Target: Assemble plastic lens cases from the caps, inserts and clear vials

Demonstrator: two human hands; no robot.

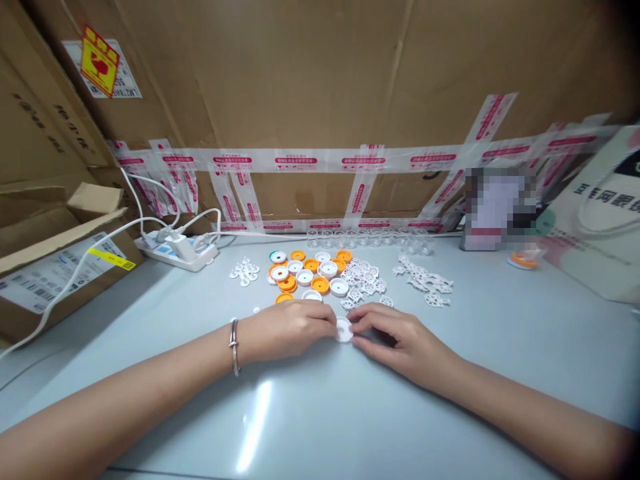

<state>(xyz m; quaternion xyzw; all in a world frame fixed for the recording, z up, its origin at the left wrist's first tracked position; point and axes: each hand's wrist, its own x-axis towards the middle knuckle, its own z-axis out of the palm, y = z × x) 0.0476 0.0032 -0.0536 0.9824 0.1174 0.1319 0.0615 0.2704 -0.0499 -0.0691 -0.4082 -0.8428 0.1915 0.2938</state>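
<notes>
A small white round plastic piece (344, 331) is held low over the table, between my two hands. My left hand (293, 328), with a metal bracelet at its wrist, has its fingers closed on the piece's left edge; the fingertips are partly hidden. From the other side, my right hand (403, 333) pinches the right edge with thumb and fingers. Just beyond my hands lies a pile of orange round caps (320, 285) and white round caps (339, 287). White openwork wheel-like parts (367, 277) lie beside the pile, close to my right fingers.
Small white pieces (245, 272) lie left of the caps, and flat white cutout parts (427, 283) lie right. Clear cups (340, 239) line the back. A power strip (183, 252) and an open carton (65, 267) stand left. An orange-and-white assembled piece (523, 259) sits near a bag (600, 220).
</notes>
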